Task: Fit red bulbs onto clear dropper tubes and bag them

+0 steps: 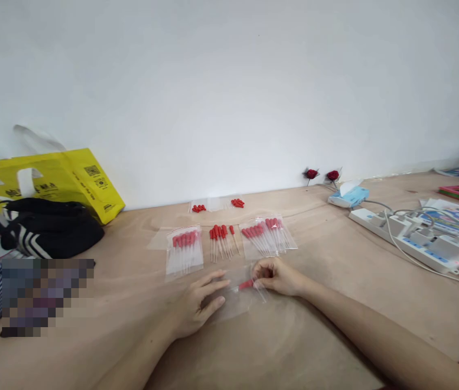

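Note:
My left hand (pixel 202 303) rests with its fingers apart at the left edge of a clear plastic bag (pixel 235 309). On the right, my right hand (pixel 276 276) pinches the bag's upper right part, beside a red-capped dropper (pixel 246 284) that lies at the bag. Whether the dropper is wholly inside the bag is unclear. Behind my hands lie loose red-topped droppers (pixel 221 238), between a bag of droppers (pixel 185 246) on the left and more bagged droppers (pixel 267 233) on the right.
Small red caps (pixel 199 208) in bags lie near the wall. A yellow bag (pixel 83 184) and a black pouch (pixel 58 227) stand at left. At right are a tissue pack (pixel 349 196), a power strip (pixel 408 241) with cables, and two red roses (pixel 332 175).

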Available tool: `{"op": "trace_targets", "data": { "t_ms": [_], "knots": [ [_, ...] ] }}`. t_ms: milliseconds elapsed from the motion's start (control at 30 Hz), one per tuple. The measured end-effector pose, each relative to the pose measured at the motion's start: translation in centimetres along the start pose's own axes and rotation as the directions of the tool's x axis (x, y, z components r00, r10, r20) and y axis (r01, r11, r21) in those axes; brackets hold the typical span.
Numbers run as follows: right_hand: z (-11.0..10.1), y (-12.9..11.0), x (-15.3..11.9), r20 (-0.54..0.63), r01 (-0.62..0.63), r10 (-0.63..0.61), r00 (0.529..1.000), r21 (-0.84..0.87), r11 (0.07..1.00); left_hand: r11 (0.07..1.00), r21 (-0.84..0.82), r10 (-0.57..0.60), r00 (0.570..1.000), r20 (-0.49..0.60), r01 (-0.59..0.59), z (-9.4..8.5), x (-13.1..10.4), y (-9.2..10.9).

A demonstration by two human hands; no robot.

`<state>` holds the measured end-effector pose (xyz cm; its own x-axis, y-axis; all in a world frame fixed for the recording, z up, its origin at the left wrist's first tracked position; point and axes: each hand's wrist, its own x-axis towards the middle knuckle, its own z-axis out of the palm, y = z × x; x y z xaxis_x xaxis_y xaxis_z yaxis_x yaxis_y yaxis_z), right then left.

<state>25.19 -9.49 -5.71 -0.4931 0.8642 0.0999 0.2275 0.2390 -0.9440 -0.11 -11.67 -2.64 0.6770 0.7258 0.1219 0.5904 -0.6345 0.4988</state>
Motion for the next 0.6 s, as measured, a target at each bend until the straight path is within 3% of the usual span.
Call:
{"op": "trace_targets", "data": {
  "t_ms": [100, 233, 300, 467, 600],
  "knots": [
    [-1.3, -0.2, 0.2, 0.045, -0.032, 0.036, 0.998, -0.097, 0.995, 1.0, -0.021, 0.012, 0.999, 0.048, -0.011, -0.2, -0.2, -0.3],
    [-2.6, -0.8, 3.3, -0.251, -0.148, 0.056, 0.966, -0.367, 0.919, 1.0, -0.008, 0.005, 0.998, 0.066, -0.004, -0.2, 0.3, 0.0],
    [-2.6, -1.2, 5.7, -0.333, -0.183, 0.036, 0.942, -0.421, 0.888, 1.0, 0.007, 0.003, 0.997, 0.074, -0.003, -0.2, 0.5, 0.2],
    [-0.8, -1.6, 11.0, -0.457, -0.329, 0.087, 0.885, -0.483, 0.812, 1.0, -0.011, 0.02, 0.998, 0.059, -0.02, 0.0, 0.5, 0.2],
    [1.0, -2.0, 13.2, -0.488, -0.42, 0.157, 0.859, -0.494, 0.761, 0.999, -0.024, 0.026, 0.999, 0.043, -0.025, 0.1, 0.5, 0.0]
  ]
}}
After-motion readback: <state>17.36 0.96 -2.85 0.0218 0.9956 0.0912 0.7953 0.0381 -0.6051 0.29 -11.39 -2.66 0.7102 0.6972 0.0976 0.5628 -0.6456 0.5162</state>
